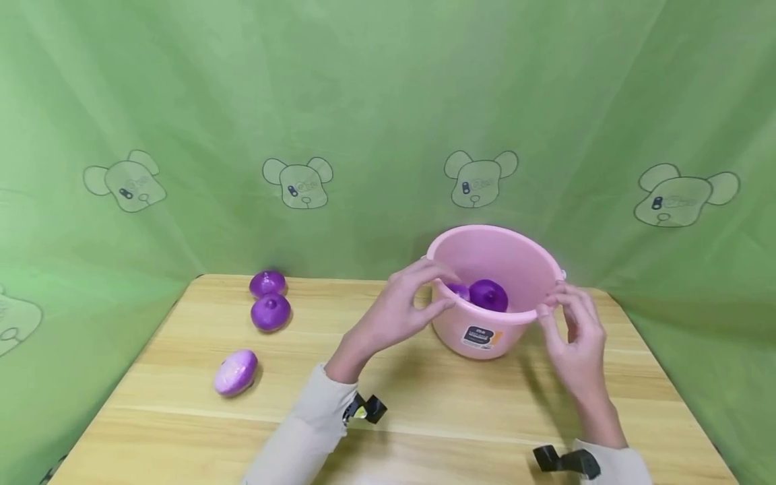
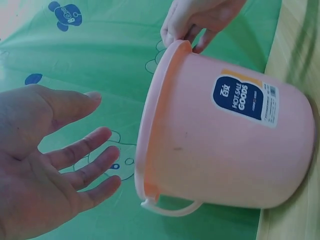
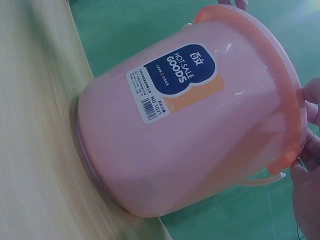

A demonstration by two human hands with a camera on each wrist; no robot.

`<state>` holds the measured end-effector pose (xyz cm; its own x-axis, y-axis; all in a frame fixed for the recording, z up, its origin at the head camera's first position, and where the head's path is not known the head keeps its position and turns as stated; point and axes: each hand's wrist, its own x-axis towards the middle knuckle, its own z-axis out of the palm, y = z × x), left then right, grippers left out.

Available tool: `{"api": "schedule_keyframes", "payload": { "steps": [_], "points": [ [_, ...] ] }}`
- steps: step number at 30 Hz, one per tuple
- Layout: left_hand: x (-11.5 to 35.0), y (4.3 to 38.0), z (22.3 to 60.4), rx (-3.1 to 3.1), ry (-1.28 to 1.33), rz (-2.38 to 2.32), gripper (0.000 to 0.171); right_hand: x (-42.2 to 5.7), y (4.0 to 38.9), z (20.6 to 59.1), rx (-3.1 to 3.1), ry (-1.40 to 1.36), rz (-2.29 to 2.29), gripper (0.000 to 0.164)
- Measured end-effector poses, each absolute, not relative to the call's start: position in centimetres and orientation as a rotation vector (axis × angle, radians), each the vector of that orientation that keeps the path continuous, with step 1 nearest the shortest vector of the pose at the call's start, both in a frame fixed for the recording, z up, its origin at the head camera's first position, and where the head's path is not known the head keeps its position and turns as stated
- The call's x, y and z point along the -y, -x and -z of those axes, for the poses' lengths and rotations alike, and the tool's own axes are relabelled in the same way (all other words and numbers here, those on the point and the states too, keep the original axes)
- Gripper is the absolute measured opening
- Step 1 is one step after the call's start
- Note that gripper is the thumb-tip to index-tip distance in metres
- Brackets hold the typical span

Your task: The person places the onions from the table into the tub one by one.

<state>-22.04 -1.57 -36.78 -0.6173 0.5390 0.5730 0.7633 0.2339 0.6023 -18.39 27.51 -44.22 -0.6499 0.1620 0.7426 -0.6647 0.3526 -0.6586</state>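
Observation:
A pink bucket stands upright on the table, with a label on its side. Two purple onions lie inside: one dark purple onion shows well, while another is half covered by the near rim. My left hand hovers beside the rim, fingers spread and holding nothing, a gap between it and the bucket in the left wrist view. At the opposite side, my right hand pinches the bucket's rim between thumb and fingers. Its grip also shows at the edge of the right wrist view.
Three more onions lie on the table's left: two purple ones touching at the back and a paler one nearer. A green curtain with bear faces hangs behind the wooden table. The bucket's white handle hangs down behind.

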Motion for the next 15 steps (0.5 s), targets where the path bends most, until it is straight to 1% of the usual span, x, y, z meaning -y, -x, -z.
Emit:
{"api": "schedule_keyframes", "payload": {
  "steps": [15],
  "points": [
    [7.0, 20.3, 37.5, 2.398, 1.176, 1.203, 0.032, -27.7, 18.2, 44.2, 1.863, -0.435, -1.373, 0.014]
  ]
}}
